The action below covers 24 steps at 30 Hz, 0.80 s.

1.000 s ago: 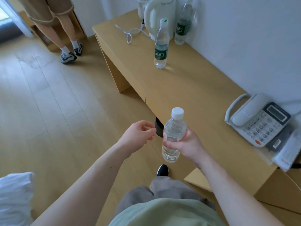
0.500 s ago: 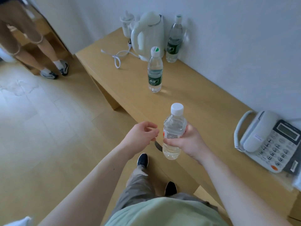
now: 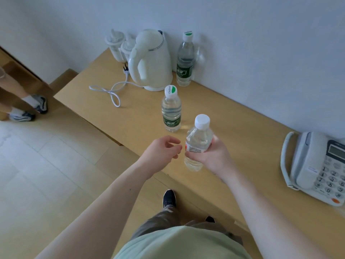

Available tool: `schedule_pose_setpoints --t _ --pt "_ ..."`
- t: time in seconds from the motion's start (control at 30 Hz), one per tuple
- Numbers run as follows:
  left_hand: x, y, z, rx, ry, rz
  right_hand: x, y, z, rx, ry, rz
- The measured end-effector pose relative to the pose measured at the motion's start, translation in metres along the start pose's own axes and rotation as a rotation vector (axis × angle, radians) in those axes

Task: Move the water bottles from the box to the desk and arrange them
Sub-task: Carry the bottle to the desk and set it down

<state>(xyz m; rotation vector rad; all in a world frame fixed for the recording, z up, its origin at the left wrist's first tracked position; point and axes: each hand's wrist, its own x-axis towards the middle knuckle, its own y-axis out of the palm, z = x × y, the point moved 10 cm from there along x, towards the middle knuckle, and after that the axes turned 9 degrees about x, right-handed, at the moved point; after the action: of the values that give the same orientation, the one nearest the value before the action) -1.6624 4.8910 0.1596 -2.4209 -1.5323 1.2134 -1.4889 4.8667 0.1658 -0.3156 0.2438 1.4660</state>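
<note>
The right hand (image 3: 214,156) grips a white-capped bottle (image 3: 197,144) above the desk (image 3: 233,128), left hand (image 3: 162,152) loosely open beside it; lowering carelessly could topple the green-labelled bottle (image 3: 171,111) at 11 o'clock.

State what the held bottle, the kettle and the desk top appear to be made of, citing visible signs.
Held bottle: clear thin plastic, ribbed, see-through, with an opaque white cap.
Kettle: glossy white plastic, probably; smooth moulded handle.
Desk top: pale wood-look board, matte, likely laminate; faint grain, uniform colour.

Clear white-capped bottle (image 3: 198,142), tilted, above desk (image 3: 242,131)
</note>
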Motion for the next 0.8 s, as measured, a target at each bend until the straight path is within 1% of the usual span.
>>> schedule_pose_setpoints --t 0.23,0.37,0.47,0.8 --pt "0.033 -0.018 -0.006 0.024 -0.004 0.023 0.037 0.0 0.0 0.007 -0.012 -0.13" --pt "0.045 -0.023 -0.008 0.043 -0.018 0.05 0.053 -0.002 0.002 0.014 -0.027 -0.171" --pt "0.051 -0.023 -0.009 0.068 -0.022 0.065 0.062 0.0 0.001 0.039 -0.034 -0.179" --pt "0.063 -0.024 -0.005 0.105 -0.048 0.073 0.072 0.01 -0.005 0.118 -0.035 -0.133"
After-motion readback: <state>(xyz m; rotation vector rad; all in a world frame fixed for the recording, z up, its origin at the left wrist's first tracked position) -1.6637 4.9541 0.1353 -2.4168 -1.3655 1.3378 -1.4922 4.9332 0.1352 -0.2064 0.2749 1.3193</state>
